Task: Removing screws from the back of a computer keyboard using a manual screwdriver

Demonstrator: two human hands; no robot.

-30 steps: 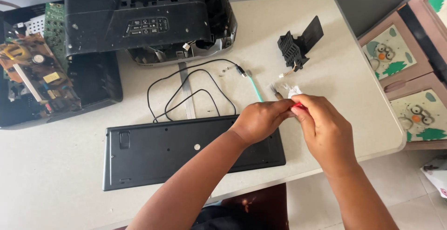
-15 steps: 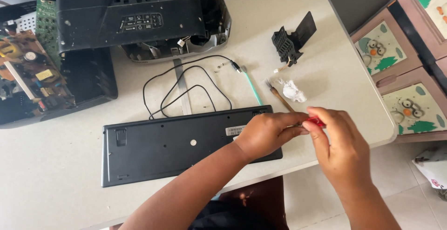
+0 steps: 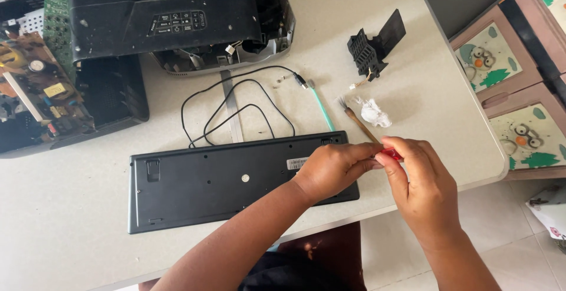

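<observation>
Hands meet at the right end of the upturned black keyboard [image 3: 236, 179], low in the centre-right of the frame. Your left hand [image 3: 330, 167] and your right hand [image 3: 421, 185] both pinch a small red object [image 3: 390, 154] between their fingertips; most of it is hidden, so you cannot tell what it is. It sits just past the keyboard's right end, above the table [image 3: 59, 232] edge. Just above your fingers lie a small brush [image 3: 356, 120] and a crumpled white wad [image 3: 374, 113]. The keyboard's black cable [image 3: 236, 99] loops toward the upper centre, where an opened black printer [image 3: 177, 20] stands. A circuit board [image 3: 35, 85] shows at the upper left, a black plastic part [image 3: 371, 46] at the upper right.
</observation>
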